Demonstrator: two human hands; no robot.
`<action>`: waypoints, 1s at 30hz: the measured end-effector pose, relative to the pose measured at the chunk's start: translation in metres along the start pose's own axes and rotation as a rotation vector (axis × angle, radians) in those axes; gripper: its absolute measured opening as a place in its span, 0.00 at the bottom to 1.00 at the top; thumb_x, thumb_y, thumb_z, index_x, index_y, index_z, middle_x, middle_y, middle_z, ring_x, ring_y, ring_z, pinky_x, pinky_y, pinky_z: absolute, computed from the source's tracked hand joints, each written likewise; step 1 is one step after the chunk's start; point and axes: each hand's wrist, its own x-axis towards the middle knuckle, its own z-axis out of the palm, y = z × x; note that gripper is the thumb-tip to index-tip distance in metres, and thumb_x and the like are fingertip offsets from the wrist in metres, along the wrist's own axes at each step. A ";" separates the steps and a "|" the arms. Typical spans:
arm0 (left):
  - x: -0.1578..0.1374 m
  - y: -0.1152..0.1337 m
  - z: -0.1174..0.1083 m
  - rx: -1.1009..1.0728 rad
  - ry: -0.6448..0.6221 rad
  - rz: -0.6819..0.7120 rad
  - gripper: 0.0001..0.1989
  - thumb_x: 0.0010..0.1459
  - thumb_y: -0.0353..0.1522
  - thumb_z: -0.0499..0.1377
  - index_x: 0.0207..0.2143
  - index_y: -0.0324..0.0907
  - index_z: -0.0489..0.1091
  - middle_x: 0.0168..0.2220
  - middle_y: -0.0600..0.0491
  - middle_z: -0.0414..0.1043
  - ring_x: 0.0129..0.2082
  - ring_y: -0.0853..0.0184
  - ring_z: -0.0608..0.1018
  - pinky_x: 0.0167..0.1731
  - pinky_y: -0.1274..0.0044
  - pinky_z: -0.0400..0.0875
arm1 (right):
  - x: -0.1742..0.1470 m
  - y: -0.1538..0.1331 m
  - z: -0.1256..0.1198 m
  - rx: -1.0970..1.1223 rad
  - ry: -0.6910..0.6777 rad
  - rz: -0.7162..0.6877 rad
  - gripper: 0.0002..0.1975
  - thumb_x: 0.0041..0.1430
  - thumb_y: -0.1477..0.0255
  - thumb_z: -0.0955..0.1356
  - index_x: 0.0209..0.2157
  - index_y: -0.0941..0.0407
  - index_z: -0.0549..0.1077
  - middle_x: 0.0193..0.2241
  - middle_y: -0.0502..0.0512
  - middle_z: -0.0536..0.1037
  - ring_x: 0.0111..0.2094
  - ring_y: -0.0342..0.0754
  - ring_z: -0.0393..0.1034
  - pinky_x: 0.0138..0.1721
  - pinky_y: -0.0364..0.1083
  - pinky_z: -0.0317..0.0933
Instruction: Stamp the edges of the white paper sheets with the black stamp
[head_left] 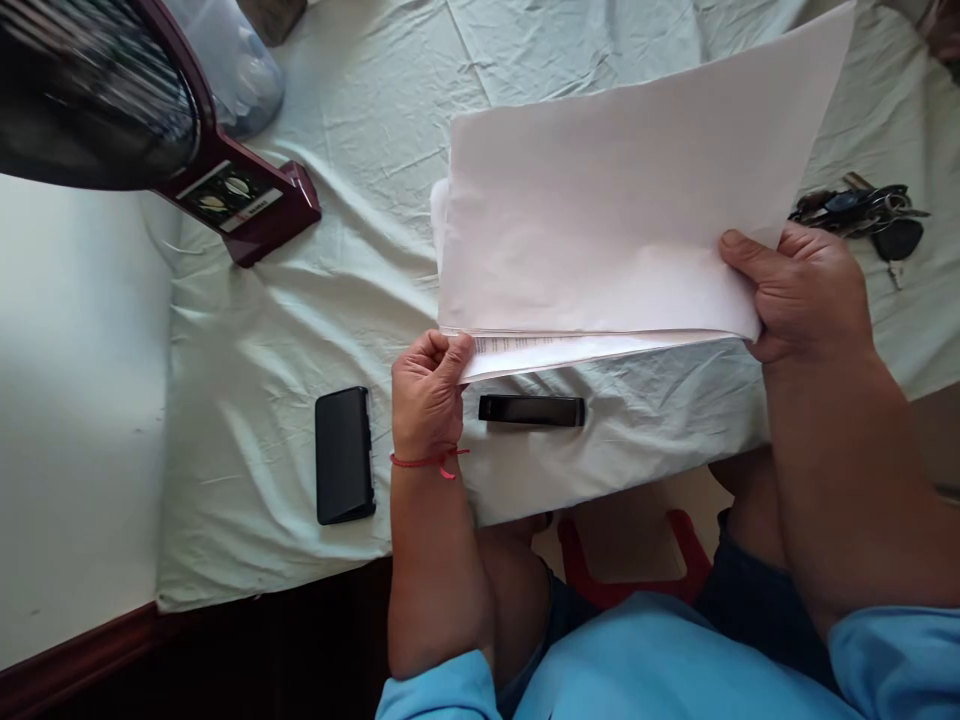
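Observation:
A small stack of white paper sheets (600, 210) is held up over the cloth-covered table. My left hand (431, 390) pinches the near left corner, thumb on top. My right hand (806, 290) grips the right side, its thumb lying on the top sheet and its other fingers hidden underneath. The upper sheet looks blank. Along the near edge the sheets part a little, and lines of print show on a lower one. Just below the papers, close to my left hand, lies a black stapler-like object (531, 410).
A black phone (343, 456) lies left of my left hand. Behind my right hand is a bunch of keys (862, 215). A dark red fan-like appliance (262, 205) stands at the back left beside a clear plastic container (244, 75). A pale green cloth (360, 280) covers the table.

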 end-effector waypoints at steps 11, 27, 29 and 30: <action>0.005 -0.008 0.004 -0.087 0.079 0.008 0.28 0.58 0.59 0.82 0.34 0.45 0.83 0.32 0.51 0.85 0.40 0.59 0.90 0.43 0.71 0.87 | -0.006 0.000 0.006 -0.016 -0.035 0.041 0.23 0.47 0.59 0.91 0.40 0.50 0.88 0.47 0.51 0.93 0.51 0.54 0.90 0.56 0.56 0.88; 0.002 -0.005 0.004 -0.095 0.134 0.030 0.28 0.52 0.51 0.87 0.32 0.44 0.77 0.32 0.56 0.82 0.36 0.65 0.86 0.45 0.74 0.86 | -0.015 -0.007 0.013 -0.011 -0.094 0.104 0.20 0.47 0.60 0.90 0.37 0.51 0.87 0.37 0.52 0.90 0.43 0.52 0.88 0.51 0.53 0.87; 0.004 -0.006 0.001 -0.068 0.127 0.016 0.26 0.51 0.48 0.88 0.35 0.45 0.79 0.33 0.57 0.83 0.36 0.65 0.87 0.45 0.73 0.86 | -0.015 -0.007 0.013 -0.013 -0.093 0.118 0.20 0.45 0.60 0.90 0.37 0.51 0.87 0.37 0.53 0.90 0.43 0.53 0.88 0.49 0.52 0.87; 0.005 -0.006 -0.001 -0.047 0.132 0.014 0.25 0.50 0.46 0.88 0.35 0.45 0.79 0.32 0.57 0.83 0.34 0.66 0.86 0.44 0.74 0.86 | -0.016 -0.008 0.013 -0.019 -0.097 0.129 0.21 0.45 0.60 0.90 0.36 0.51 0.87 0.37 0.53 0.90 0.43 0.53 0.88 0.48 0.52 0.87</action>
